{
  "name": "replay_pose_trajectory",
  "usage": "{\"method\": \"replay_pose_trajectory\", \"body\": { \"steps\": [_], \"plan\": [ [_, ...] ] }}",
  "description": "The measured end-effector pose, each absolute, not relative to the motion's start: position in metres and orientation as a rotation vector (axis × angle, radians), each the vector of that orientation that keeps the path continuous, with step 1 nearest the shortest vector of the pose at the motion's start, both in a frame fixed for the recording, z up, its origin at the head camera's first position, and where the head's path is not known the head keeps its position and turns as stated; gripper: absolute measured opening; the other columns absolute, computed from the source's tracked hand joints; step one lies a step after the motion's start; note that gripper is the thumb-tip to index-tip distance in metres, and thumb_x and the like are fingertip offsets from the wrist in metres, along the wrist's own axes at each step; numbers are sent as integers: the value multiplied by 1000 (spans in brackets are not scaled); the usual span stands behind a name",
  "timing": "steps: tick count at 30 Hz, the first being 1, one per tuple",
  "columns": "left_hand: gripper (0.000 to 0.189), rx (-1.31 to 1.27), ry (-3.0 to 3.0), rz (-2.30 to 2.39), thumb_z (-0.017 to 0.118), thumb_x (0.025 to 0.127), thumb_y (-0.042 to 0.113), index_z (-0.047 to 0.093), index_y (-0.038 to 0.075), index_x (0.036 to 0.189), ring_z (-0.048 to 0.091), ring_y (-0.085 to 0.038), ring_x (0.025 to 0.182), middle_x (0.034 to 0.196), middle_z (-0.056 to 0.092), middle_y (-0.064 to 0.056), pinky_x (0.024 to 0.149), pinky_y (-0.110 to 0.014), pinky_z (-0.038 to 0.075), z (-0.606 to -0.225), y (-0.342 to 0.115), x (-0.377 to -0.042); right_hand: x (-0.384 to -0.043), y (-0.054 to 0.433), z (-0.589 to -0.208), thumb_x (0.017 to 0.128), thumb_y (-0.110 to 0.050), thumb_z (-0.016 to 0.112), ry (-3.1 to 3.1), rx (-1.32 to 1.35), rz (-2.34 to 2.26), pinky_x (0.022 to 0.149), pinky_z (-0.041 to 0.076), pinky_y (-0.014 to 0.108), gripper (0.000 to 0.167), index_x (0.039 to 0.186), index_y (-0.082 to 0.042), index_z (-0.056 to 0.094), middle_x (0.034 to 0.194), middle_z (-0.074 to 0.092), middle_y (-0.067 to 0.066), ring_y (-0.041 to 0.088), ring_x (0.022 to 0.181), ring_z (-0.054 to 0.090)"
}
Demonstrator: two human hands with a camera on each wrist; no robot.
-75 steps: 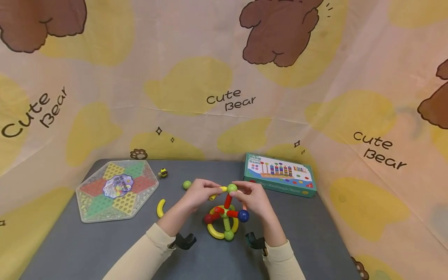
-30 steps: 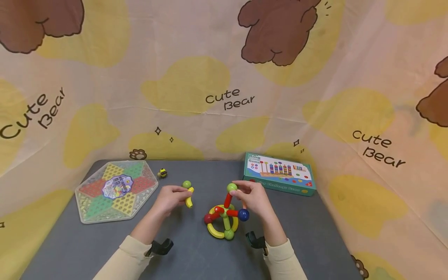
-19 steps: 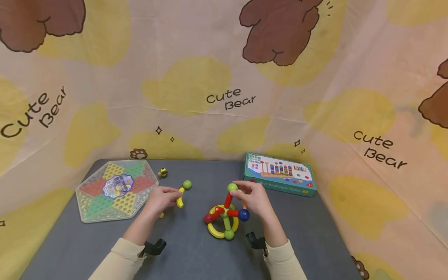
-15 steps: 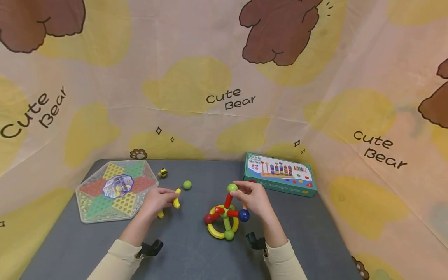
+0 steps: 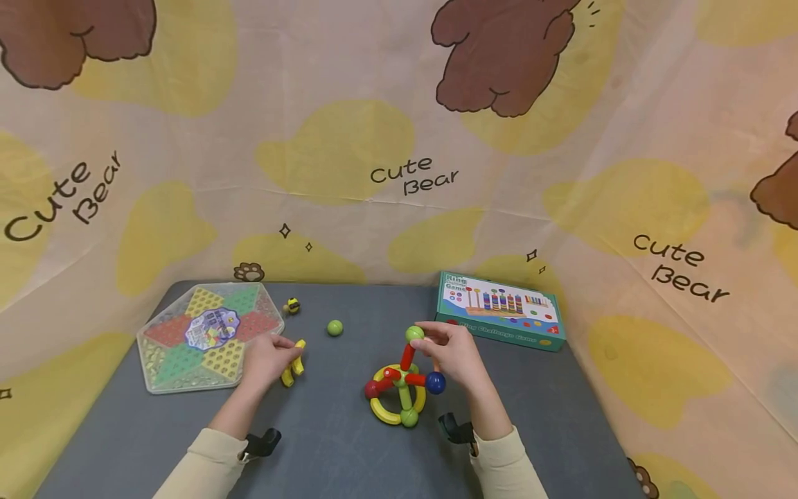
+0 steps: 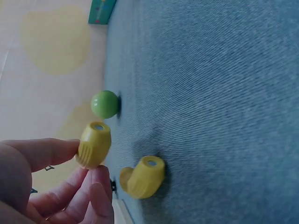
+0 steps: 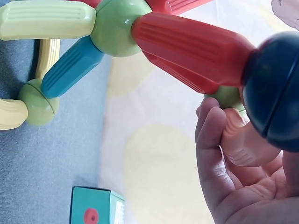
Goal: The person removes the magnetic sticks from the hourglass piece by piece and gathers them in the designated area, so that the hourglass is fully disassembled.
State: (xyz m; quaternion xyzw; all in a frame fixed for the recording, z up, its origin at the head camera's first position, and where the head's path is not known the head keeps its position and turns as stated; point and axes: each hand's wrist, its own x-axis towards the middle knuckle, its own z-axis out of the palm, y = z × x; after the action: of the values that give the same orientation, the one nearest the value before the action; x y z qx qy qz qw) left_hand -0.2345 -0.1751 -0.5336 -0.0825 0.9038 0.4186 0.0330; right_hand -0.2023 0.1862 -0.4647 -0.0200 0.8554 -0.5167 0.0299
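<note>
My left hand pinches a yellow curved magnetic rod between thumb and fingers, holding it above the table. Close under it, a second yellow curved rod lies on the tabletop. My right hand pinches the green ball topping a built figure of magnetic balls and rods. That figure stands on a yellow ring base; red rods branch from its centre, with a dark blue ball and a dark red ball on side arms. Part of the top ball is hidden by my fingers.
A loose green ball lies behind the hands, with a small bee toy farther back. The hexagonal checkers board sits at the left, partly behind my left hand. A green game box stands at the back right.
My left hand has moved left with the yellow curved rod, away from the figure's top and over to the other yellow rod. My right hand has stayed at the top green ball.
</note>
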Motion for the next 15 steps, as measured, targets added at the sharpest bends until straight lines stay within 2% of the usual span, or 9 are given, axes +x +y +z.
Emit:
{"method": "replay_pose_trajectory", "body": {
  "steps": [10, 15],
  "plan": [
    [25, -241, 2864, 1175, 74, 85, 25, 75, 0, 87, 58, -13, 56, 74, 69, -7, 52, -30, 43, -541, -173, -232, -202, 187, -464, 87, -30, 80, 2651, -87, -1576, 68, 54, 32, 35, 120, -19, 75, 96, 75, 0, 18, 80, 68],
    [23, -261, 2865, 1124, 74, 86, 24, 73, 1, 87, 58, -14, 56, 73, 68, -7, 51, -29, 45, -543, -169, -233, -201, 186, -461, 87, -30, 80, 2642, -77, -1582, 66, 54, 32, 34, 119, -21, 75, 94, 75, 0, 18, 80, 68]
  ]
}}
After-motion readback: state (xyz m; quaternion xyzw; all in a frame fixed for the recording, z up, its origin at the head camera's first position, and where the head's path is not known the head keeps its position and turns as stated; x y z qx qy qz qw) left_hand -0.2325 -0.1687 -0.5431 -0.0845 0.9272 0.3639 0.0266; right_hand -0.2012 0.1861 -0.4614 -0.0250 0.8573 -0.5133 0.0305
